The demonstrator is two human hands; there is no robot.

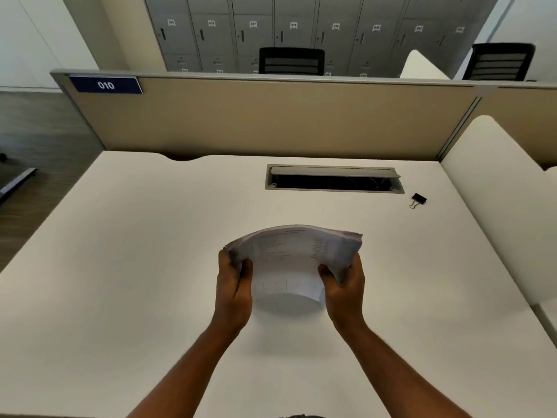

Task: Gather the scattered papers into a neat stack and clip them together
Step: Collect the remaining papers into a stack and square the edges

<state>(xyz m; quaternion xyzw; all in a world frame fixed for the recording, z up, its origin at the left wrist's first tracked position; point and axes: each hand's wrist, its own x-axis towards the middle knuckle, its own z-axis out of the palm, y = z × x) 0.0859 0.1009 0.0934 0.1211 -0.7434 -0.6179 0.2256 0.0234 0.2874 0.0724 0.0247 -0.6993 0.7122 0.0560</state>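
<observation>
A thick stack of printed white papers [289, 257] is held above the middle of the white desk [120, 267], bowed upward between both hands. My left hand [233, 285] grips its left edge, thumb on top. My right hand [343, 285] grips the right edge the same way. The sheets fan slightly at the top corners. A black binder clip [418, 200] lies on the desk at the far right, well apart from the hands.
An open cable tray slot [333, 179] is set into the desk behind the papers. A beige partition [271, 116] with a "010" label closes the back. A white side divider [497, 206] rises on the right. Chairs and lockers stand beyond.
</observation>
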